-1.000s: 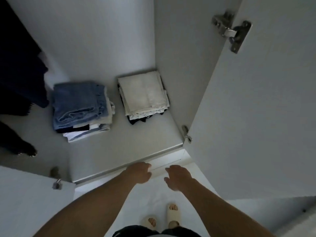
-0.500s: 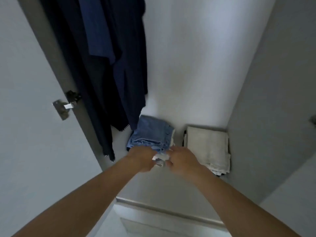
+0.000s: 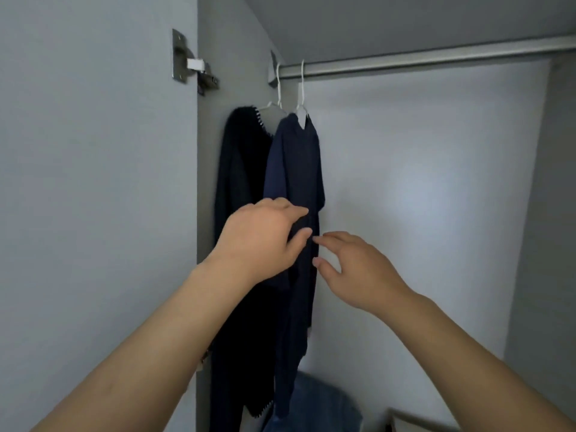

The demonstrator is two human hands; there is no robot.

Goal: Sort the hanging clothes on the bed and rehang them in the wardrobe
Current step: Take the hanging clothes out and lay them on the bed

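Note:
Inside the wardrobe, a navy garment [image 3: 293,169] and a black garment with white-stitched trim [image 3: 240,169] hang on white hangers [image 3: 301,112] at the left end of a metal rail [image 3: 436,57]. My left hand [image 3: 261,241] is raised in front of the navy garment's middle, fingers and thumb spread and loosely curved against the fabric. My right hand [image 3: 355,269] is just right of that garment's edge, fingers relaxed, fingertips close to the cloth and holding nothing.
The open left wardrobe door [image 3: 93,182] with its metal hinge [image 3: 190,63] stands close on the left. Folded blue jeans [image 3: 321,400] lie on the wardrobe floor below, with the corner of a light folded stack [image 3: 414,422] beside them. The rail to the right is bare.
My view has swung up from the wardrobe floor to the rail. Both hands rose from near the folded stacks to the hanging navy garment.

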